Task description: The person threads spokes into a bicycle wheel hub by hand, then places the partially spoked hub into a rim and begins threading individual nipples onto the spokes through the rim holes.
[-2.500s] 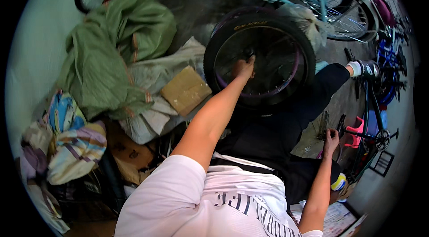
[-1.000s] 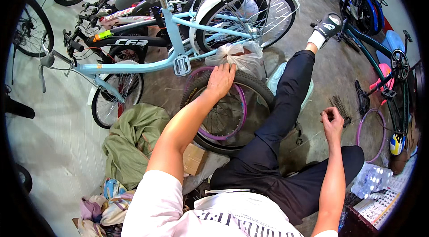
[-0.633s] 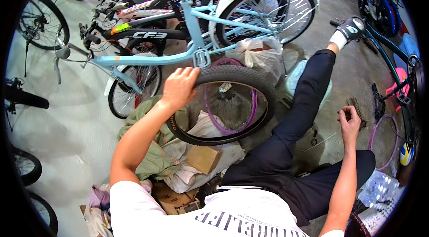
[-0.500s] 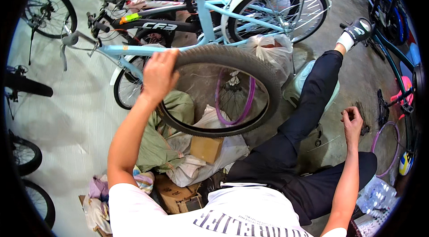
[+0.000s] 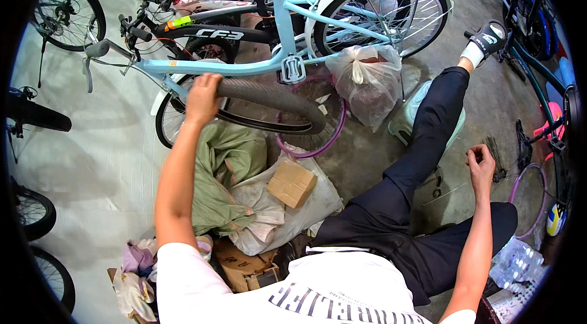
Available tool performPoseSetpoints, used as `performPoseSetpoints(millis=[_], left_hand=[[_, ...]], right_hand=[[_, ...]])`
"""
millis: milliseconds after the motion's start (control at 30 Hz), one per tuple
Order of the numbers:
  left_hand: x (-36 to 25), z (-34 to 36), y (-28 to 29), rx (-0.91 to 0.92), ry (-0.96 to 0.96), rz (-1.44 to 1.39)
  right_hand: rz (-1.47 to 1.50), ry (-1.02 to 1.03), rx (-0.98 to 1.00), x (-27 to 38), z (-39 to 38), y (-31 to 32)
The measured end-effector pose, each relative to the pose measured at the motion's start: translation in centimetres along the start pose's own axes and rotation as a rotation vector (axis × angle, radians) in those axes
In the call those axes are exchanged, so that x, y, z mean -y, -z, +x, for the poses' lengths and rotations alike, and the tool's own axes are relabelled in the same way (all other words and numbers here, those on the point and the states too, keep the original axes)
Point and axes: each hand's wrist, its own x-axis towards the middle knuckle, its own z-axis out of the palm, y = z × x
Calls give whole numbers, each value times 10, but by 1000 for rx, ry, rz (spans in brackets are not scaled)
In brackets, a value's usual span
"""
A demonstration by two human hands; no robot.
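My left hand (image 5: 203, 99) is closed around the left end of a black bicycle tyre (image 5: 272, 95), holding it up off the floor at a steep tilt. Behind and below the tyre, a purple wheel rim with spokes (image 5: 330, 139) is partly hidden. Away from the tyre, my right hand (image 5: 482, 165) hangs above my bent right leg with its fingers curled in. Whether anything small is between those fingers cannot be made out. Thin wire spokes (image 5: 499, 172) lie on the floor just beyond it.
A light blue bicycle (image 5: 214, 68) stands ahead, with a tied plastic bag (image 5: 368, 85) beside its rear wheel. Green sacking (image 5: 223, 183) and a small cardboard box (image 5: 291, 184) lie nearer. Beside my stretched leg is a pale green container (image 5: 455, 122); a purple rim (image 5: 515, 198) is far right.
The tyre has swung to the left and tilted, so it looks narrower, and the plastic bag and purple rim show more. My left hand has shifted slightly left. My right hand is still.
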Motion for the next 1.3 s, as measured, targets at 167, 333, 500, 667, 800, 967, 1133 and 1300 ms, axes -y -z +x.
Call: performPoseSetpoints(millis=[167, 333, 500, 667, 800, 967, 1133, 1300], left_hand=[[11, 3, -67, -128, 344, 20], [-4, 12, -74, -216, 310, 2], [-28, 17, -72, -240, 320, 44], [-68, 11, -81, -434, 282, -35], [-116, -6, -77, -403, 249, -148], [-219, 35, -43, -513, -73, -465], [-376, 79, -4, -332, -472, -998], [-525, 103, 12, -86, -716, -1400]], right_hand=[[-16, -5, -10, -7, -3, 1], [-40, -18, -26, -1, -8, -1], [-27, -44, -20, 2, -11, -4], [171, -154, -44, -6, -15, 5], [539, -381, -40, 8, -10, 12], [884, -478, -74, -2, -15, 27], [894, -480, -180, 14, -39, 58], [602, -250, -394, 101, -52, 172]])
